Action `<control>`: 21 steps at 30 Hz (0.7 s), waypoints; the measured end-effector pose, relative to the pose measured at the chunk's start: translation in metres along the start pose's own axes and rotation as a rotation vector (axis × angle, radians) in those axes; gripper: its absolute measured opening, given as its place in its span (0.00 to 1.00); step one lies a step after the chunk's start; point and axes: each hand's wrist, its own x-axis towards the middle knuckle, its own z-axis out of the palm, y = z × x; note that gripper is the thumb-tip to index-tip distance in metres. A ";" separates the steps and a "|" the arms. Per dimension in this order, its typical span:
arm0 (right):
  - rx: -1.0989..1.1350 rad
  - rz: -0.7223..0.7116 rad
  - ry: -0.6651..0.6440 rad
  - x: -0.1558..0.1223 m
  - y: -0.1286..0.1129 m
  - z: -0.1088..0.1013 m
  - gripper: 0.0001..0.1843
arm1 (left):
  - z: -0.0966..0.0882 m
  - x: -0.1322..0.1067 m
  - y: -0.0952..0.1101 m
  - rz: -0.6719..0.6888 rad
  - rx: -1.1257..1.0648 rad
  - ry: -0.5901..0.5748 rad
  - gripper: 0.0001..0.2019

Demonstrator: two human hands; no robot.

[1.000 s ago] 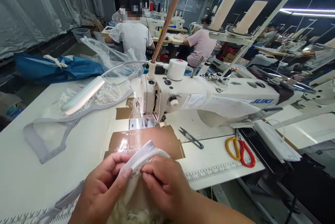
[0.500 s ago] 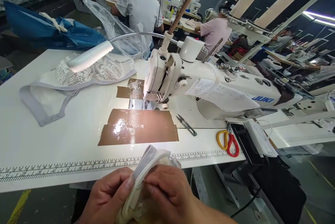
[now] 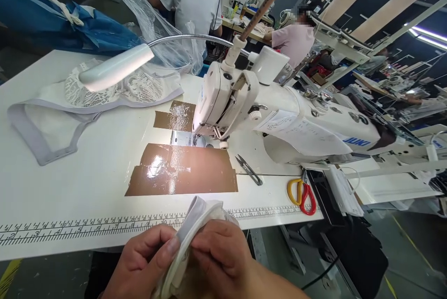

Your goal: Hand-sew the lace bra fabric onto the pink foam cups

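Low in the head view, just off the table's front edge, I hold a white bra (image 3: 197, 215) with a pale grey band, bunched up. My left hand (image 3: 146, 257) pinches its edge between thumb and fingers. On the other side, my right hand (image 3: 223, 252) is closed on the cloth, fingertips pressed together at the inner edge. Its lower part is hidden by my hands and the frame's bottom. Another white lace bra (image 3: 139, 89) with a grey band lies flat on the table to the left of the sewing machine (image 3: 279, 98).
Thread snips (image 3: 248, 170) and scissors with yellow and red handles (image 3: 302, 195) lie right of the brown tape (image 3: 181, 171). A printed ruler (image 3: 104, 231) runs along the front edge. A lamp (image 3: 117, 68) hangs over the left side. Two people (image 3: 195, 1) sit beyond.
The camera view has turned slightly, so the machine and table appear shifted. Both hands keep their hold on the bra, with hardly any movement of the fingers.
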 end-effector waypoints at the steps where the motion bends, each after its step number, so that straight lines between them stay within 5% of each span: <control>1: 0.016 -0.006 -0.007 0.001 0.001 0.000 0.08 | 0.000 0.000 0.000 0.007 -0.003 0.004 0.14; 21: 0.046 0.068 0.066 -0.001 0.003 0.012 0.06 | 0.005 -0.001 0.005 0.063 0.006 0.016 0.17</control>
